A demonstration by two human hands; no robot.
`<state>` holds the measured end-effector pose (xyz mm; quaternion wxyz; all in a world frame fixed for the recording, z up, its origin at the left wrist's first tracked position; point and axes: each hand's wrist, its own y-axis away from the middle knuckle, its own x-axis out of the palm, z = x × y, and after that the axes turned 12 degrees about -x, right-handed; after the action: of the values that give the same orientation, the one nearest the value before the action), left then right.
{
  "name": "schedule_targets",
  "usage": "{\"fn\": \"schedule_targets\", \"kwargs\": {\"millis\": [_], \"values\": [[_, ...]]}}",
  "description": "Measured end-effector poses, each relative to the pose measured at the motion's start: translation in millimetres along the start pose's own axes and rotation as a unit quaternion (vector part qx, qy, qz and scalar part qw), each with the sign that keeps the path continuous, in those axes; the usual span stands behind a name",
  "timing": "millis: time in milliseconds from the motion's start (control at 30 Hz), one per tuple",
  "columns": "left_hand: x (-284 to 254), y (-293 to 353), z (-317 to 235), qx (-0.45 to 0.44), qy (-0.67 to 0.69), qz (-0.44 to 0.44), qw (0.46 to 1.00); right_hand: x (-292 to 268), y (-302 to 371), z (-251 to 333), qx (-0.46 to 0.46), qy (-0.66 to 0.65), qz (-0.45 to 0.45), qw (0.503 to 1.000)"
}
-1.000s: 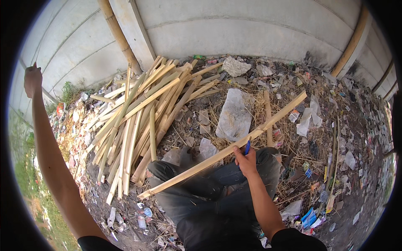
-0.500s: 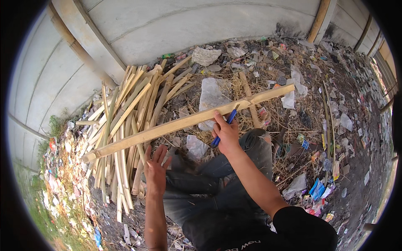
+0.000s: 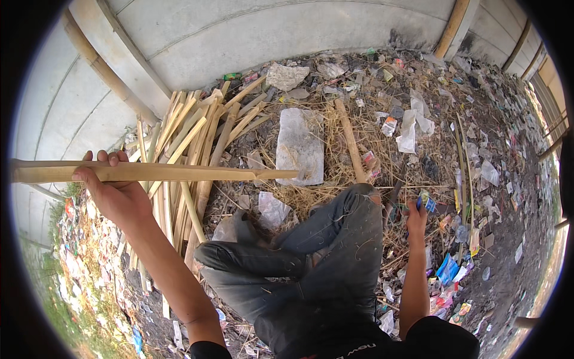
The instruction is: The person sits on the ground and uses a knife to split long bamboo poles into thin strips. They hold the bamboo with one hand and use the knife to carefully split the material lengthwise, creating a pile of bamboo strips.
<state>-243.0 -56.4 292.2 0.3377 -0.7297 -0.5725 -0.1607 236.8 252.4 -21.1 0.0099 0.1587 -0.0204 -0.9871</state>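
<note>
Strip sits left-to-right, pinched in your left hand, thumb in front; your right hand is way off past its tip, curled round something blue.

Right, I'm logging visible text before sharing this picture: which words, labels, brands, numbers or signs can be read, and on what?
Black shirt: pale lettering near the bottom edge; I won't copy it out.
Blue wrapper and orange-and-white wrapper on the ground: any print is too small to read.
Bamboo strip and concrete wall: no lettering shows.
</note>
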Motion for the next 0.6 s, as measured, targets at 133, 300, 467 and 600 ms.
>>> {"fn": "schedule_targets", "kwargs": {"millis": [133, 300, 467, 600], "values": [[27, -21, -8, 0.045, -0.079, 0.011, 0.996, -57, 17, -75, 0.133, 0.202, 0.118, 0.963], [53, -40, -22, 0.081, -0.138, -0.015, 0.987, -55, 31, -189, -0.001, 0.469, 0.293, 0.833], [71, -48, -12, 0.069, -0.160, 0.013, 0.985, 7, 22, -181, -0.028, 0.365, 0.099, 0.925], [68, -56, 5, 0.067, -0.171, 0.025, 0.983, 48, 2, -163, 0.102, 0.407, 0.101, 0.902]]}}
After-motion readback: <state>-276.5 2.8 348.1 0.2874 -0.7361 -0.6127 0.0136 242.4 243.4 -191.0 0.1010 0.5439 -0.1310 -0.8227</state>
